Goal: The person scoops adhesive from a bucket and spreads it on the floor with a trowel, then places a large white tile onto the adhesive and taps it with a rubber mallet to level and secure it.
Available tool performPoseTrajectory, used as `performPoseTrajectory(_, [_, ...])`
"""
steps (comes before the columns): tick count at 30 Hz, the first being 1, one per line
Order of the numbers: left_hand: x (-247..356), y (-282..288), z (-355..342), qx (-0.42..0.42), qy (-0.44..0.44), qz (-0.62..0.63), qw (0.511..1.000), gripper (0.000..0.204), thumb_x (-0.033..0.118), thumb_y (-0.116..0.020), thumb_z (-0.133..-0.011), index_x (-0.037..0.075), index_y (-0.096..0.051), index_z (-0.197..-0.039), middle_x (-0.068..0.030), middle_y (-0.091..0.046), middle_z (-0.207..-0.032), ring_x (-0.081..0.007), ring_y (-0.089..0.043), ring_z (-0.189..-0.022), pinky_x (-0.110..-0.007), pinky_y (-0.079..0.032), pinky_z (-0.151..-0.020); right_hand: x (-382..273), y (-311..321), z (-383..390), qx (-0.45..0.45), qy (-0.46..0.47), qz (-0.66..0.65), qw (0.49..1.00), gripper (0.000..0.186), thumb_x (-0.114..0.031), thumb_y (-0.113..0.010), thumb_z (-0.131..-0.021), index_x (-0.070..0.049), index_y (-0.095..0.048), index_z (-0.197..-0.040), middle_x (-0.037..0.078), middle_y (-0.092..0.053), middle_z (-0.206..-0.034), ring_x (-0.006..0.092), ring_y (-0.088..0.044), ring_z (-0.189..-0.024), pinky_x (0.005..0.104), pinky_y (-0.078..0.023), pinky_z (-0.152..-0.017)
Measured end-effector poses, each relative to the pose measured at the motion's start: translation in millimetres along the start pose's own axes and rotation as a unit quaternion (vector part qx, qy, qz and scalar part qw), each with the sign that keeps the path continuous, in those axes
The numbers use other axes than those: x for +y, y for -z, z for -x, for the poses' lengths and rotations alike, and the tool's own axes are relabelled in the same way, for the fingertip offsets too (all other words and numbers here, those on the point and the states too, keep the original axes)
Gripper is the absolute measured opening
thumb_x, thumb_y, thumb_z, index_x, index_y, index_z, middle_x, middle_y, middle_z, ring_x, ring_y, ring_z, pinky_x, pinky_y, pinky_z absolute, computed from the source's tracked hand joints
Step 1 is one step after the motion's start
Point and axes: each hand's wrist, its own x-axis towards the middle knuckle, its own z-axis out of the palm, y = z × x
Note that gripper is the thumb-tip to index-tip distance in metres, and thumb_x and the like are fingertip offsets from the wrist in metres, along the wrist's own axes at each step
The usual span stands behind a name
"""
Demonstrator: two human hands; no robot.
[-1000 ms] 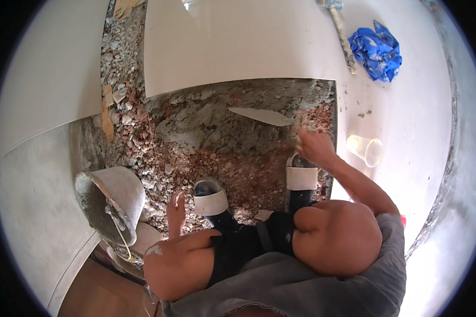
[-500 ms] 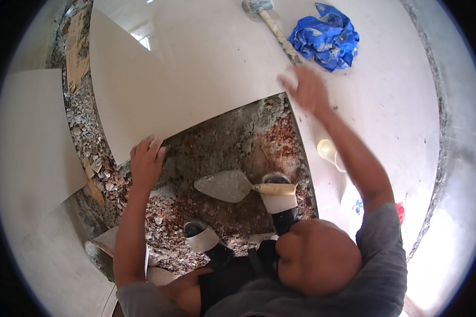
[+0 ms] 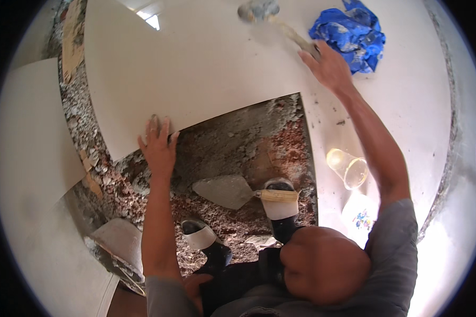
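**Mallet [image 3: 292, 36] in right hand [image 3: 331, 68]; pale tile [image 3: 195, 63] under left hand [image 3: 159, 150]**

Right hand: fingers closed around the handle's end, thumb set apart; mallet head far left of the grip, slightly blurred, over the pale tile.

Left hand: fingers spread wide, palm down at the near edge, close to the left corner.

Trowel [image 3: 225, 190], one: blade on the rough bed [image 3: 230, 142] of mortar and rubble, wooden handle across the right slipper [image 3: 281, 210].

Blue plastic [image 3: 351, 34]: crumpled, just beside the right hand.

Cup [image 3: 348, 168]: translucent, tipped over, near the right forearm.

Bucket [image 3: 122, 239]: tilted, left of the left forearm.
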Motion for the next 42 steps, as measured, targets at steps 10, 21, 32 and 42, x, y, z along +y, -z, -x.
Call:
performPoseTrajectory(10, [66.6,51.4,99.0,-0.200,-0.134,0.139,0.961,0.037,0.036,-0.061,-0.089,0.010,-0.061,-0.115,-0.0103,-0.061,-0.115,-0.0263,-0.055,-0.112,-0.053,-0.028,-0.104,-40.3,-32.1,118.5,-0.294,0.241,0.071,0.922,0.050,-0.059,-0.046,-0.091,-0.010,-0.055,-0.093,0.008,-0.056,-0.077,0.0230,-0.061,-0.070,0.0376,-0.054,-0.061])
performPoseTrajectory(21, [-21.2,2.8,-5.4,-0.011,-0.070,-0.106,0.992,0.053,0.033,-0.071,-0.082,0.024,-0.053,-0.131,-0.0042,-0.051,-0.135,-0.0250,-0.048,-0.124,-0.053,-0.027,-0.106,-62.2,-54.0,123.6,-0.270,0.370,0.013,0.889,0.046,-0.052,-0.049,-0.092,-0.006,-0.055,-0.097,0.010,-0.062,-0.088,0.0283,-0.066,-0.086,0.0409,-0.054,-0.070])
performPoseTrajectory(32, [-22.6,-7.4,-1.9,0.003,-0.052,-0.115,0.992,0.054,0.031,-0.071,-0.082,0.027,-0.052,-0.133,-0.0011,-0.050,-0.137,-0.0220,-0.048,-0.124,-0.052,-0.027,-0.107,-64.2,-59.7,123.9,-0.268,0.402,0.031,0.875,0.046,-0.055,-0.046,-0.092,-0.010,-0.055,-0.094,0.007,-0.061,-0.083,0.0239,-0.066,-0.076,0.0405,-0.054,-0.060])
performPoseTrajectory(42, [-24.6,-10.5,-0.6,0.012,-0.051,-0.116,0.992,0.054,0.032,-0.070,-0.083,0.026,-0.052,-0.133,-0.0012,-0.050,-0.137,-0.0222,-0.047,-0.125,-0.054,-0.026,-0.107,-67.9,-52.4,120.8,-0.342,0.365,0.043,0.865,0.046,-0.055,-0.053,-0.088,-0.010,-0.058,-0.099,0.010,-0.064,-0.089,0.0285,-0.067,-0.081,0.0426,-0.055,-0.067])
